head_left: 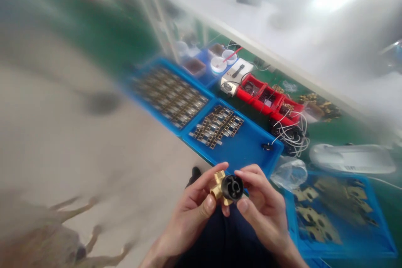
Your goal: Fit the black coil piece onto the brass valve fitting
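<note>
In front of my lap, my left hand grips a brass valve body with short stubs, its thumb on the near side and fingers behind. A round black plastic cap with a slotted face sits on the brass body, facing up toward me. My right hand curls around the cap's right side, forefinger at its top edge and thumb at its lower edge. How firmly those fingertips press is hard to make out.
Blue trays beyond my hands hold rows of brass-and-grey parts. Red bins with small parts, white cables and white tubs stand behind. At right are a plastic bag and another blue tray with brass pieces. A stool is lower left.
</note>
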Tool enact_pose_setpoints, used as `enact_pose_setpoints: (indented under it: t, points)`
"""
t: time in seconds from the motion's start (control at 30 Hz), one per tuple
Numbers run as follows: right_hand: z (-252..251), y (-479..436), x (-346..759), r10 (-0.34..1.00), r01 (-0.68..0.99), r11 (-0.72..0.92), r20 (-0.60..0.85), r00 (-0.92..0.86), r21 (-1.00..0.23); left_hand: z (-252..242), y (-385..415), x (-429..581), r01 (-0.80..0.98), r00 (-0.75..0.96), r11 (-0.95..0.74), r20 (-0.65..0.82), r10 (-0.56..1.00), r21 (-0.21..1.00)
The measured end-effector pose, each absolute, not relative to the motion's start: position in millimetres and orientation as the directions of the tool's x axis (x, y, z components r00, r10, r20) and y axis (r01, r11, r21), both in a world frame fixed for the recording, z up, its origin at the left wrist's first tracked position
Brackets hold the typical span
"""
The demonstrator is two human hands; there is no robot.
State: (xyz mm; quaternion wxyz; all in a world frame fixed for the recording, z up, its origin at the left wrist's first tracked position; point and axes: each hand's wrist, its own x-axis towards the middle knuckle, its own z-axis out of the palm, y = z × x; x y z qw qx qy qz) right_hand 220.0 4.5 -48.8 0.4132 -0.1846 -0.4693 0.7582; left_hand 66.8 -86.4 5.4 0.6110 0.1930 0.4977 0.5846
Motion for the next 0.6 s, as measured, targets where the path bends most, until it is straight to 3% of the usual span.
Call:
enact_pose_setpoints:
  t: [0.27, 0.6]
  points:
    - [-51, 10, 224, 0.811, -0.441, -0.196, 0.108, -0.575, -0.876, -2, -95, 65, -0.388, -0.204, 0.346, -0.445, 0.872, 0.854]
    - [-56, 9, 223, 0.804, -0.505, -0.308, 0.064, -0.592, -0.806, -7, -94, 67, -0.294, -0.234, 0.421, -0.491, 0.839, 0.858]
